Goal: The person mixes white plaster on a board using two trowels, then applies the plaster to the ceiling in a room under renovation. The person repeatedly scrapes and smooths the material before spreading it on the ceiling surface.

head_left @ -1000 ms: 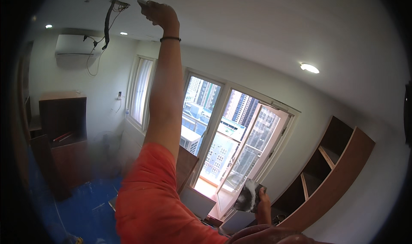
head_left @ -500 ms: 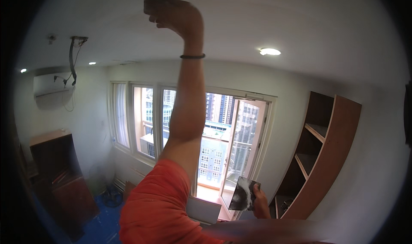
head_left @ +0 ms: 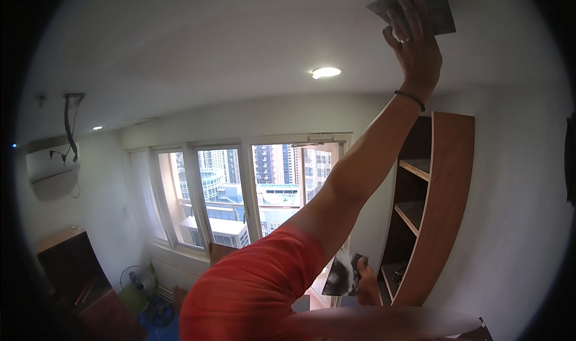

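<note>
My left hand (head_left: 417, 53) is raised overhead to the white ceiling (head_left: 228, 47), with a ring on one finger and a dark band on the wrist. Its fingers press along a thin, dark, square putty scraper (head_left: 443, 8), which is at the ceiling; whether the whole face touches cannot be seen. Low at the right, my right hand (head_left: 368, 286) grips a second dark scraper (head_left: 335, 281) by its edge, thumb on the near face. A white paste is smeared over that one. My red sleeve (head_left: 246, 287) covers part of the lower view.
A lit round ceiling lamp (head_left: 327, 73) sits left of the raised arm. Wires (head_left: 69, 125) hang from the ceiling near an air conditioner (head_left: 53, 164). Tall brown shelving (head_left: 450, 191) stands at the right, windows (head_left: 219, 179) ahead. A wooden cabinet (head_left: 72, 269) and fan (head_left: 138, 279) are lower left.
My left hand has swept the scraper from left to right along the ceiling. The view has turned a little leftward-shifting the room's lamp and shelving left. My right hand stays low with its scraper.
</note>
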Available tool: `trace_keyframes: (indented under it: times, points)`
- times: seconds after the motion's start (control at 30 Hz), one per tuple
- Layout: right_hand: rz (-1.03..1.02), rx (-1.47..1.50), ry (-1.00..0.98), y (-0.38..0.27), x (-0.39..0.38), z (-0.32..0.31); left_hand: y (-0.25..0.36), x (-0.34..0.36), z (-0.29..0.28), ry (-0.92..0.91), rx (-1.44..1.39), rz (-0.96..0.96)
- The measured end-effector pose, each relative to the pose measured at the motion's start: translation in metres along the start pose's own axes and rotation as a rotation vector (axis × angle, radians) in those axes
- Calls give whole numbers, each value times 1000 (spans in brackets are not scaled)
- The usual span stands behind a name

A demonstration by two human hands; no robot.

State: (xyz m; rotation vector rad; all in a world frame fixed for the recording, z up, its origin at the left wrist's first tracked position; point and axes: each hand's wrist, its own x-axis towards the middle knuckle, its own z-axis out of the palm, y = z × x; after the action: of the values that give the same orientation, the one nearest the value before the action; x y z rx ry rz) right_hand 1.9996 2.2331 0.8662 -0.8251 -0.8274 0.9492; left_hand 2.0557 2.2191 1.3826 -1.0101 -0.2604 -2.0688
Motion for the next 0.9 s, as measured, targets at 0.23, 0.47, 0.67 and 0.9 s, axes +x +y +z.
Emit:
trace_keyframes:
  times: [0.23,0.47,0.67,0.9]
  points:
    - [-3,-17,-122,-3,11,30,-119,-11,-129,-178,-61,-38]
    - [108,-86,-264,0,35,61,-444,180,-295,486,136,-325]
    - [152,-125,-344,1,35,80,-505,245,-351,276,110,-713]
    - [117,-150,-355,1,18,76,-415,226,-284,308,335,-473]
